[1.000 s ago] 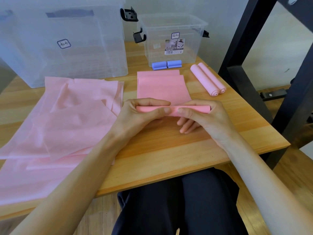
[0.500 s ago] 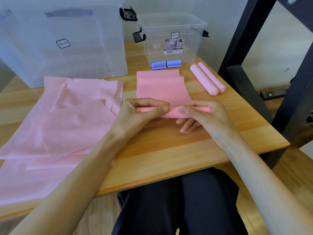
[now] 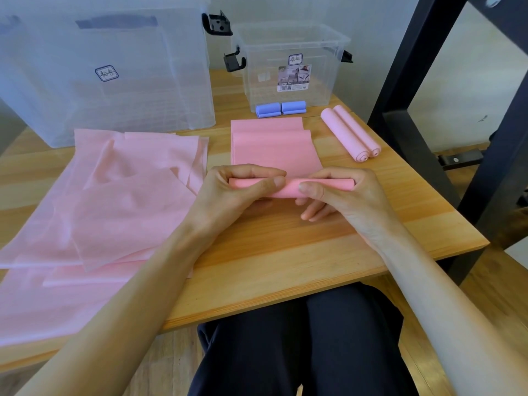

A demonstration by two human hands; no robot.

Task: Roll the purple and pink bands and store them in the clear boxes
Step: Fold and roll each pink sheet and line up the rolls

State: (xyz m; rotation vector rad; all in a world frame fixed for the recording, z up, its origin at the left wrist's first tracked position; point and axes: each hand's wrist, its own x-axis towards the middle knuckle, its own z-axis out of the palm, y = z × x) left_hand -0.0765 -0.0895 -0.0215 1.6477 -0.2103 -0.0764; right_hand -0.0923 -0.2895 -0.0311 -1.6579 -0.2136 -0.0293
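Note:
A pink band [image 3: 273, 148] lies flat in the middle of the wooden table [image 3: 285, 252], its near end wound into a roll [image 3: 291, 187]. My left hand [image 3: 231, 192] pinches the roll's left part between thumb and fingers. My right hand [image 3: 343, 195] pinches its right part the same way. Two finished pale pink rolls [image 3: 350, 132] lie side by side to the right. Two purple rolls [image 3: 280, 109] sit in front of the small clear box [image 3: 288, 67]. A large clear box [image 3: 105, 70] stands at the back left.
A heap of loose pale pink bands [image 3: 100, 201] covers the table's left half. A black metal frame [image 3: 428, 81] rises at the right, past the table edge. My dark-trousered legs [image 3: 300, 344] are under the near edge.
The roll has thickened slightly as both hands turned it away from me along the band. Hands stay in nearly the same place.

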